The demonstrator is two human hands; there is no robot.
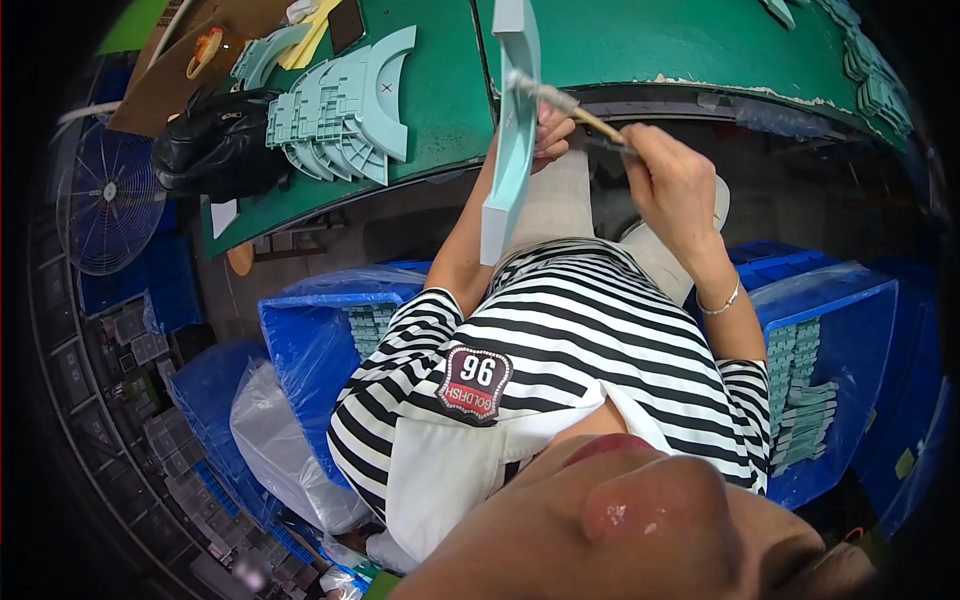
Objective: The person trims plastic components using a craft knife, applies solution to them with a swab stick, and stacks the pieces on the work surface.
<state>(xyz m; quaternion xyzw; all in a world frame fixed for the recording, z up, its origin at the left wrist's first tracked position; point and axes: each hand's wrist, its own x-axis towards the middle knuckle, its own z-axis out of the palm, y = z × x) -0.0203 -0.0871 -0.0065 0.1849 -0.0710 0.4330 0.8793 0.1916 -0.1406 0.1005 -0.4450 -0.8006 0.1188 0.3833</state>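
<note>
My left hand (553,132) is closed on a pale green curved plastic part (512,165), held upright on edge above my lap at the table's front edge. The part hides some of that hand. A brush (590,120) with a thin wooden handle is pinched in the fingers of my right hand (675,185). Its pale head meets the inner curve of the part near the upper end. On the table to the left lies a row of similar pale green curved parts (345,105), one marked with a red cross.
The green table (650,45) has a worn front edge. A black bag (220,145), a phone (346,25) and yellow paper lie at left; more parts (880,90) at right. A fan (110,190) stands at far left. Blue bins (860,370) with stacked parts flank me.
</note>
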